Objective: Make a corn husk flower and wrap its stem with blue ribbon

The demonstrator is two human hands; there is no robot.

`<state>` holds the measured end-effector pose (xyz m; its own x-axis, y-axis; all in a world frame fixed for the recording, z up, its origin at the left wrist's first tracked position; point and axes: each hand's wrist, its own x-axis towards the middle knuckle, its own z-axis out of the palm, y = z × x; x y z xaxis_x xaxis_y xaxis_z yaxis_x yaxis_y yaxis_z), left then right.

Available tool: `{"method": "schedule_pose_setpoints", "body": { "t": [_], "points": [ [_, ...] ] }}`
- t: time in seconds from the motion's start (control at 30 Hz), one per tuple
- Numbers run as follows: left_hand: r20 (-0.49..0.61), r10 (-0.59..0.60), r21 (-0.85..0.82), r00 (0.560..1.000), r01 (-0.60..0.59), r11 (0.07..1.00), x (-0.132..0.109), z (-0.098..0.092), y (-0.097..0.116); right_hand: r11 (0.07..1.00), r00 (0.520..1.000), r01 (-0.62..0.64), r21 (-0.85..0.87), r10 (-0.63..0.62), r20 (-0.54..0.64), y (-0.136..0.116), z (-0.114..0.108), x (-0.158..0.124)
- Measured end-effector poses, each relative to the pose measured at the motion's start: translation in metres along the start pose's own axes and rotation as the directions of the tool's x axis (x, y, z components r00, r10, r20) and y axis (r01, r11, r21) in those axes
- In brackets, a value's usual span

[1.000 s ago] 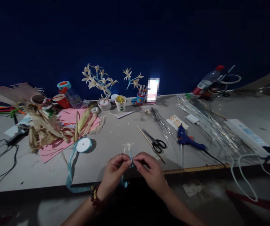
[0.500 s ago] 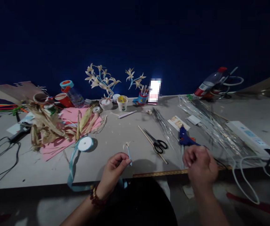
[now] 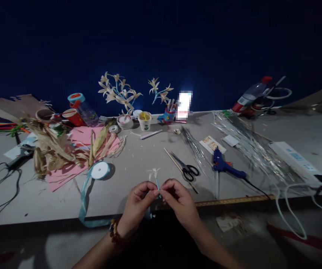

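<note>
My left hand (image 3: 138, 201) pinches a small pale artificial flower (image 3: 155, 173) by its thin blue-wrapped stem, just above the table's front edge. Thumb and fingers of my right hand (image 3: 181, 203) are closed on the same stem from the other side. The stem's lower end is partly hidden by my fingertips. Left of my hands a roll of light-blue ribbon (image 3: 100, 170) lies flat, its loose end trailing over the edge toward my left wrist. Black-handled scissors (image 3: 189, 172) and a thin wooden stick (image 3: 173, 158) lie beyond my right hand.
Dried corn husks (image 3: 55, 149) cover pink paper (image 3: 62, 175) at left. Several finished flower sprays (image 3: 118, 89) stand at the back near small tubs (image 3: 144, 121) and a lit phone (image 3: 183, 104). Right are a blue glue gun (image 3: 226, 167), wires (image 3: 194, 144), a power strip (image 3: 295, 160) and cords.
My right hand has come left from beside the glue gun and closed on the flower's stem next to my left hand. The glue gun now shows fully. My left hand keeps its hold.
</note>
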<state>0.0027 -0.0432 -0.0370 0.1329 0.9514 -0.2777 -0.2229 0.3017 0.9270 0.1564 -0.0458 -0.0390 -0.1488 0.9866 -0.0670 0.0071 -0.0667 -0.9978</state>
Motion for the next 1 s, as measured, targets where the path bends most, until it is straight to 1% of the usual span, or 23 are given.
{"method": "schedule_pose_setpoints", "body": {
  "t": [0.07,0.1,0.13,0.2,0.27,0.33,0.37,0.4,0.43,0.47,0.5,0.53,0.57,0.6,0.63,0.7,0.77,0.83,0.9,0.93,1.0],
  "points": [
    [0.006,-0.003,0.016,1.0,0.003,1.0,0.0,-0.001,-0.001,1.0,0.999,-0.008,0.01,0.008,0.041,0.002,-0.002,0.002],
    [0.011,-0.006,0.021,1.0,0.005,1.0,0.0,-0.001,-0.001,1.0,0.999,0.012,0.004,-0.012,0.033,0.004,-0.004,0.004],
    [0.014,-0.007,0.023,1.0,0.007,1.0,0.0,-0.002,-0.002,0.999,0.999,0.044,-0.003,-0.044,-0.004,0.004,-0.008,0.007],
    [0.014,-0.01,0.018,1.0,0.01,1.0,0.001,-0.004,-0.005,0.993,0.981,0.118,0.013,-0.114,-0.157,0.004,-0.022,0.015],
    [-0.002,-0.023,0.014,1.0,0.023,1.0,0.003,-0.008,-0.006,0.977,0.921,0.199,0.075,-0.16,-0.356,0.002,-0.043,0.022],
    [-0.019,-0.047,0.022,0.999,0.048,0.999,0.006,-0.012,-0.007,0.945,0.84,0.307,0.109,-0.215,-0.498,0.0,-0.068,0.023],
    [-0.025,-0.062,0.026,0.998,0.063,0.998,0.008,-0.014,-0.008,0.935,0.812,0.337,0.114,-0.227,-0.537,0.0,-0.08,0.02],
    [-0.029,-0.076,0.025,0.997,0.077,0.997,0.011,-0.016,-0.008,0.936,0.808,0.336,0.106,-0.229,-0.543,0.001,-0.091,0.014],
    [-0.028,-0.088,0.018,0.996,0.089,0.996,0.013,-0.018,-0.009,0.95,0.819,0.306,0.069,-0.226,-0.527,0.003,-0.1,0.006],
    [-0.024,-0.1,0.007,0.995,0.1,0.995,0.015,-0.02,-0.01,0.97,0.843,0.243,-0.006,-0.215,-0.493,0.006,-0.107,-0.003],
    [-0.017,-0.115,-0.006,0.993,0.115,0.993,0.017,-0.022,-0.01,0.98,0.882,0.152,-0.125,-0.192,-0.431,0.01,-0.112,-0.013],
    [-0.009,-0.133,-0.02,0.991,0.132,0.991,0.019,-0.023,-0.011,0.961,0.918,0.071,-0.266,-0.167,-0.359,0.015,-0.116,-0.022],
    [-0.002,-0.152,-0.031,0.988,0.152,0.988,0.022,-0.025,-0.012,0.918,0.949,0.02,-0.396,-0.142,-0.282,0.019,-0.119,-0.031],
    [0.005,-0.175,-0.038,0.984,0.175,0.984,0.024,-0.026,-0.013,0.864,0.974,-0.001,-0.504,-0.114,-0.198,0.022,-0.121,-0.037],
    [0.011,-0.2,-0.042,0.98,0.2,0.979,0.026,-0.027,-0.014,0.811,0.988,0.002,-0.585,-0.091,-0.124,0.024,-0.122,-0.042],
    [0.02,-0.244,-0.044,0.97,0.244,0.969,0.03,-0.029,-0.014,0.721,0.997,0.031,-0.692,-0.072,-0.031,0.025,-0.125,-0.044],
    [0.021,-0.272,-0.032,0.962,0.273,0.962,0.033,-0.03,-0.014,0.605,0.994,0.038,-0.795,-0.105,-0.032,0.021,-0.127,-0.038],
    [0.027,-0.272,-0.008,0.962,0.272,0.962,0.035,-0.03,-0.012,0.47,0.984,0.047,-0.882,-0.176,-0.041,0.015,-0.127,-0.023],
    [0.042,-0.254,0.017,0.966,0.254,0.967,0.034,-0.03,-0.009,0.352,0.977,0.068,-0.933,-0.212,-0.009,0.011,-0.124,-0.003],
    [0.056,-0.25,0.024,0.967,0.249,0.968,0.033,-0.03,-0.008,0.304,0.979,0.072,-0.95,-0.204,0.009,0.01,-0.122,0.008],
    [0.083,-0.262,0.022,0.962,0.261,0.965,0.031,-0.031,-0.007,0.21,0.987,0.04,-0.977,-0.16,0.006,0.011,-0.117,0.027]
  ]
}}
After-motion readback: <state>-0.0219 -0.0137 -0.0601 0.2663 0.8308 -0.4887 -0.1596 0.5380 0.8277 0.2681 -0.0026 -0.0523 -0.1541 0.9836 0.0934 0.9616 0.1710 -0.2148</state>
